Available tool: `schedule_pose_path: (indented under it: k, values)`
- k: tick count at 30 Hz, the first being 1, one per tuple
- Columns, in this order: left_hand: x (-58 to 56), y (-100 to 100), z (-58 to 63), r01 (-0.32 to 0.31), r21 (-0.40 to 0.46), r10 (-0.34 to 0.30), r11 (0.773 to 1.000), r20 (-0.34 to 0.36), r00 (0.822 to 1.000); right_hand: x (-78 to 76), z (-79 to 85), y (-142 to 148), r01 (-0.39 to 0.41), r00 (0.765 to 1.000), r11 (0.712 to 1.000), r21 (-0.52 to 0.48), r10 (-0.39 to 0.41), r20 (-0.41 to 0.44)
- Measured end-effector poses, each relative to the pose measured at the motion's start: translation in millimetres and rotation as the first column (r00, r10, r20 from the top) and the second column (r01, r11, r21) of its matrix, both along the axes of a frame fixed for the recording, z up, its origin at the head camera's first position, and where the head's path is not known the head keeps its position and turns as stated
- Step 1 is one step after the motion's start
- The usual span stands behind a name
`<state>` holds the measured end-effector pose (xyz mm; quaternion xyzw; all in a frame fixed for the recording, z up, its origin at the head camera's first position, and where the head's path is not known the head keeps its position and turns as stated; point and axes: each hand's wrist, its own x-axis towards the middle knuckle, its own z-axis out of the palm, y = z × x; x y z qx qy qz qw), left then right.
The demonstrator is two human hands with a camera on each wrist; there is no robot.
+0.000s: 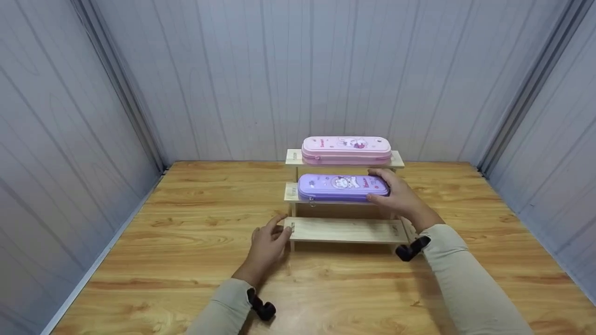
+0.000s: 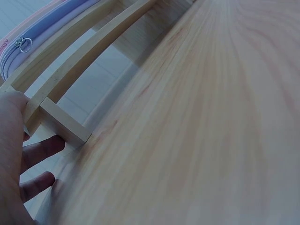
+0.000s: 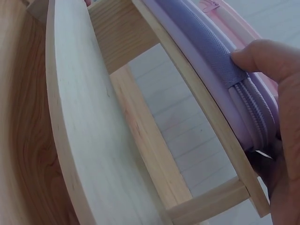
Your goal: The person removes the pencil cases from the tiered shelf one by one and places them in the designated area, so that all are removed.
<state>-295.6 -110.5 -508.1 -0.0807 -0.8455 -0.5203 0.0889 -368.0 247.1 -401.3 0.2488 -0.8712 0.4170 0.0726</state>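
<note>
A purple pencil case (image 1: 321, 187) with a printed cartoon lies on the middle step of a three-tier wooden stand (image 1: 344, 230). My right hand (image 1: 402, 199) grips the case's right end, thumb on the front zipped side and fingers behind. In the right wrist view the thumb presses the purple case (image 3: 201, 51) just above its zip. My left hand (image 1: 267, 244) holds the left end of the lowest step between thumb and index finger; in the left wrist view two other fingers (image 2: 42, 152) stick out beside the stand's leg (image 2: 65, 122).
On the top step sits a pink pencil case (image 1: 347, 149), zip towards me. The lowest step is bare wood. The stand rests on a wood-grain table (image 1: 200, 223), with pale panelled walls (image 1: 233, 83) at the back and both sides.
</note>
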Motion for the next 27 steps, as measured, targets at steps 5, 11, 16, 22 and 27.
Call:
schedule_pose_path:
  k: [5,11,16,22,27]
  values:
    - [-0.8,-0.3,1.6,-0.003,0.012,0.003,1.000,0.009,1.000,-1.7,4.0,-0.6,-0.012,1.000,0.999,0.039,0.012,0.014]
    - [-0.4,-0.1,1.0,0.000,0.023,-0.001,1.000,0.026,1.000,-2.3,4.1,0.0,-0.005,0.998,0.998,0.062,0.001,0.067]
    - [-0.2,-1.0,1.4,0.001,0.026,-0.002,1.000,0.031,1.000,-5.0,2.9,-0.6,-0.019,0.998,0.999,0.047,0.016,0.066]
    - [1.6,-1.3,1.9,0.008,0.048,-0.010,0.999,0.027,1.000,-5.8,2.3,-1.4,-0.003,0.995,1.000,0.007,0.002,0.104]
    - [1.5,-1.3,1.8,0.015,0.018,-0.015,1.000,0.018,1.000,-4.7,1.5,0.2,0.010,0.996,1.000,0.013,-0.011,0.083]
